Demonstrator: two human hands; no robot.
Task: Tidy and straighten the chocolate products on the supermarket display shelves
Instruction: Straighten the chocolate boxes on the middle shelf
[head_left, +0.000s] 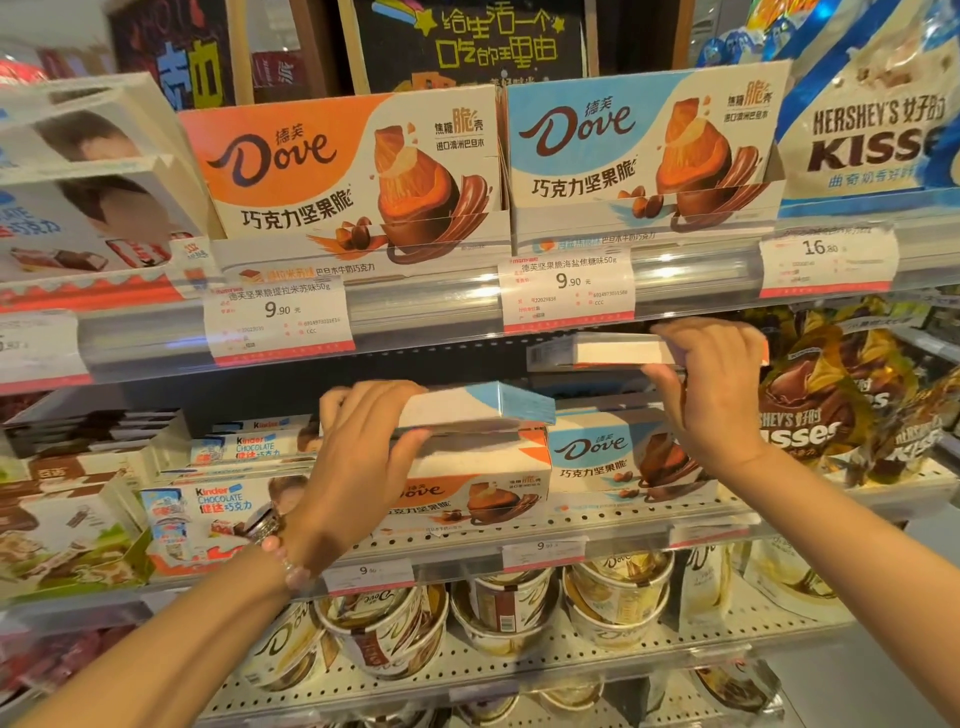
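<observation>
Both hands up at the middle shelf (597, 525), each clamped on a flat Dove box. Left hand (363, 457) grips a blue-edged box (488, 405), fingers curled over the top, thumb underneath; box held roughly level just above the orange Dove tray (467, 493). Right hand (711, 384) holds a white box (608, 351) by its right end, fingers over the top and thumb below, higher up, close under the top shelf's price rail (415, 306). Blue Dove tray (618, 457) sits beside the orange one, right of it, below the right hand. Kinder boxes (223, 504) left, Hershey's Kisses bags (831, 415) right. Top shelf carries the orange display (332, 171) and blue display (639, 140) side by side, touching. Dove cups (498, 603) on the bottom shelf. Bead bracelet (291, 566) on left wrist.
</observation>
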